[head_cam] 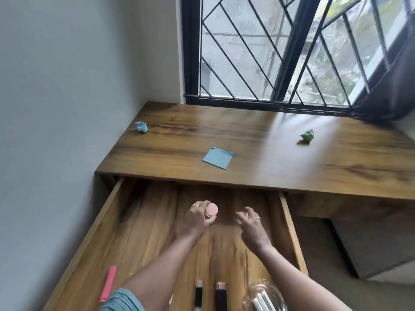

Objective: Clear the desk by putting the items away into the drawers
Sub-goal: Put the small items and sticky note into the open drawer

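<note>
Pink-lidded pot (211,210) sits in the left hand (197,218), held above the floor of the open drawer (112,198) with its round cap facing up. It looks small, rigid and light, probably smooth plastic, so it could slip if held loosely. The sides just under the cap, where it is already held, seem the surest place to grip.

Well left of the fingers and nearer the body, a pink stick (108,283) lies in the drawer. Far beyond them to the left, a crumpled blue paper (141,126) rests on the desk (247,187). The left fingers curl round the pot's body, thumb on the near side, pinching it from both sides.

A blue sticky note (217,157) lies flat on the desk beyond the fingertips of both hands. The right hand (251,223) hovers just beside the pot without touching it. Its fingers are spread and loosely bent, holding nothing, though blur hides the detail. A green paper ball (307,136) lies far beyond and to the right of those fingers. Below both wrists stand two dark bottles (221,295) and a glass jar (265,297).
</note>
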Motion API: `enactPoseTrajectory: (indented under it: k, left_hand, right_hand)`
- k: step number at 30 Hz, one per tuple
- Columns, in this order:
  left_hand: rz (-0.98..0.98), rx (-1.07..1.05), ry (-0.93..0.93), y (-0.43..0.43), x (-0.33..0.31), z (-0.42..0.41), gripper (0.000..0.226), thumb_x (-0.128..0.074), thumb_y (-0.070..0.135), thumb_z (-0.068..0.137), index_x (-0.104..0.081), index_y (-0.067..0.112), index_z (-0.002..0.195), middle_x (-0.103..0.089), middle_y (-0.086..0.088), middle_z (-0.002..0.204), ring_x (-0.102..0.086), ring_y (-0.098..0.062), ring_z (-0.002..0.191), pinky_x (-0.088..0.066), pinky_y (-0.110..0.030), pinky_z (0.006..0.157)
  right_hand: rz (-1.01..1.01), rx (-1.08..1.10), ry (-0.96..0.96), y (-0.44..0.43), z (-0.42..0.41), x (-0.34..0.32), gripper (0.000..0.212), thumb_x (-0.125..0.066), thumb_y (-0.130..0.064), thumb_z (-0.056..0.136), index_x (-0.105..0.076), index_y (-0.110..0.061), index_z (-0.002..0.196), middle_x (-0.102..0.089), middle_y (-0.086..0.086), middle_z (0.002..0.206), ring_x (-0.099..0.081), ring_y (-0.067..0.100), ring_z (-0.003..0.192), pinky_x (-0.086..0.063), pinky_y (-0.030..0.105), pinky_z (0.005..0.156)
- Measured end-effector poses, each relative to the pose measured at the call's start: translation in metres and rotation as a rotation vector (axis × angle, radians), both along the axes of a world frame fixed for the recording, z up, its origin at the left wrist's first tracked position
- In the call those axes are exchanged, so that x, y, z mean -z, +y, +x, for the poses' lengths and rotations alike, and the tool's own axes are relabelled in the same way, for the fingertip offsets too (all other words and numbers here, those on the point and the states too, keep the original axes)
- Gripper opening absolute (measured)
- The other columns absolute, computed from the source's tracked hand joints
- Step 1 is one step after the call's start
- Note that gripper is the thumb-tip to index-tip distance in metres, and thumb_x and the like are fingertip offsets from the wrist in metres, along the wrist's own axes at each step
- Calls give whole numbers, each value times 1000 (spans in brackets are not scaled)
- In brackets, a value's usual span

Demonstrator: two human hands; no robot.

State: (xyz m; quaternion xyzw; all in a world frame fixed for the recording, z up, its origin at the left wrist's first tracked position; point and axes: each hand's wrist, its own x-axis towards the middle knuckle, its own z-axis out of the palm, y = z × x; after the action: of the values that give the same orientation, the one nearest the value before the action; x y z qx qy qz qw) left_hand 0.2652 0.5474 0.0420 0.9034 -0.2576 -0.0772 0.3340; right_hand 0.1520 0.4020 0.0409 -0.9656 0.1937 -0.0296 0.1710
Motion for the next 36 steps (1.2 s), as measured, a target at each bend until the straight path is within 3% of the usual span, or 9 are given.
enactPoseTrajectory:
  k: [4,10,15,18,23,28,31,36]
  left_hand:
    - [134,37,73,-12,28,-50,48,-64,33,85,-54,18,129,-59,-3,123,-54,-16,112,-40,-19,89]
    - [230,19,184,-30,51,-92,55,-61,35,88,-45,17,137,-53,-4,131,-52,-16,119,-42,-21,96]
    - [273,6,172,-35,60,-102,51,-63,35,87,-48,18,132,-55,-2,126,-54,-15,113,-44,-22,90]
    - [274,5,164,-36,64,-108,45,-65,35,85,-50,22,125,-56,0,121,-55,-14,107,-46,-22,85]
    - [279,8,155,-38,65,-109,45,-64,38,85,-48,22,125,-55,0,120,-54,-15,107,-47,-25,86]
    - [295,25,174,-36,62,-105,57,-69,38,82,-45,22,131,-52,-1,126,-51,-16,115,-46,-26,91]
    - [294,70,115,-33,55,-91,67,-70,41,80,-41,21,136,-50,-1,132,-50,-16,120,-45,-25,93]
    - [160,11,-157,-33,16,-38,47,-54,43,91,-50,18,131,-56,-2,127,-54,-13,116,-44,-17,91]
  right_hand:
    - [99,111,87,0,-44,20,51,-48,4,91,-48,-20,135,-36,10,143,-45,27,127,-46,29,99]
    - [176,301,115,1,-74,44,45,-45,-1,95,-41,-10,138,-42,13,134,-48,26,117,-45,29,95]
    - [155,255,97,-3,-85,55,34,-34,-8,99,-46,-11,131,-40,12,133,-44,27,119,-40,34,98]
    - [181,291,96,-3,-87,56,47,-46,1,94,-39,-8,139,-40,14,135,-50,25,118,-44,29,100]
    - [138,267,116,-2,-86,58,49,-50,3,91,-40,-8,138,-43,14,131,-52,23,113,-46,27,97]
    - [121,274,67,-2,-79,53,50,-54,-10,89,-42,-13,137,-43,14,135,-53,25,112,-48,29,91]
    - [45,251,-28,-4,-62,44,51,-57,-23,87,-45,-16,136,-41,13,143,-50,26,122,-46,31,96]
    - [29,247,-153,-12,-4,10,42,-56,-25,90,-51,-12,130,-45,13,139,-51,30,122,-50,33,93]
